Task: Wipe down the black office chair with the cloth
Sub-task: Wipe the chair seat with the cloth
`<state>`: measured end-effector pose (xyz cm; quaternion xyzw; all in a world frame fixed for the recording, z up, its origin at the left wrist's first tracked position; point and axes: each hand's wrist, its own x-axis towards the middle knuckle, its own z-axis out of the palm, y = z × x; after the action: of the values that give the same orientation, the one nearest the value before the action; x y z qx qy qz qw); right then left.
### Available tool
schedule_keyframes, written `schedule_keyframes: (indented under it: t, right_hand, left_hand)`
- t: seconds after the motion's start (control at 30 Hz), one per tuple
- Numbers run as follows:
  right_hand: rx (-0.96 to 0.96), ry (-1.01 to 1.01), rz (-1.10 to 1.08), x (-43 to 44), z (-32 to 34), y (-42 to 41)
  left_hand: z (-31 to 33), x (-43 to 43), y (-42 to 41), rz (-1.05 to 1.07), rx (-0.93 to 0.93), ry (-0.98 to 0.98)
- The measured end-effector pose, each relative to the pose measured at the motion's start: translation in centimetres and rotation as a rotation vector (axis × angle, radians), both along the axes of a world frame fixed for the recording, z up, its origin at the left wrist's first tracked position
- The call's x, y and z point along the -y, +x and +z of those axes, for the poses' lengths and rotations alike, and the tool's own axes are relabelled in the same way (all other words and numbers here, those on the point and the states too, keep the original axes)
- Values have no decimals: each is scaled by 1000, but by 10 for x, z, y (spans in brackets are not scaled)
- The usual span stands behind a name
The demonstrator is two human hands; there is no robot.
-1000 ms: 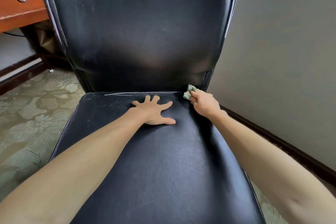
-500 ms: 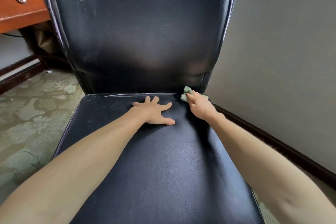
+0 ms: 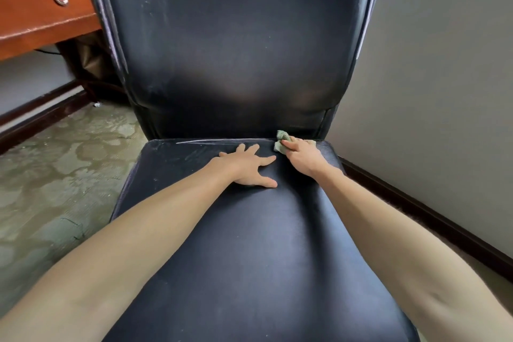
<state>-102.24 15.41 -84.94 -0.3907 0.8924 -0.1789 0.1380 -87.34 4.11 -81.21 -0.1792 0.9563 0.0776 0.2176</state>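
Observation:
The black leather office chair (image 3: 249, 244) fills the view, its tall backrest (image 3: 236, 36) rising behind the seat. My left hand (image 3: 249, 166) lies flat on the rear of the seat, fingers spread, holding nothing. My right hand (image 3: 301, 157) is closed on a small pale green cloth (image 3: 281, 142), pressing it against the back edge of the seat, right of centre, near the crease under the backrest. Most of the cloth is hidden under my fingers. A pale scuff line runs along the seat's rear edge to the left of the cloth.
A grey wall (image 3: 444, 91) with a dark skirting board (image 3: 416, 211) stands close on the right. A red-brown wooden desk (image 3: 33, 16) with a metal ring pull sits at the upper left. Patterned green carpet (image 3: 55, 175) covers the floor on the left.
My right hand with the cloth has slid a little to the left along the seat's rear edge. My left hand has stayed flat in place.

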Motion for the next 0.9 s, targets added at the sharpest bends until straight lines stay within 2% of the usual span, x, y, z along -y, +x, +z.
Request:
schedule_keyframes:
  t: [0.17,0.33,0.53,0.67,0.9]
  right_hand:
    - [-61,17,14,-1,4,-2]
    - [-149,7,24,2,2,6]
    - [-16,-24,138,34,1,29]
    - [-41,-16,227,67,4,61]
    - [-60,-41,55,46,0,30]
  left_hand:
    - [15,26,34,126,74,-62]
    - [-3,49,56,186,89,-17]
    - [-7,51,54,173,86,-25]
    - [-7,51,52,166,94,-21]
    - [-5,50,52,177,76,3]
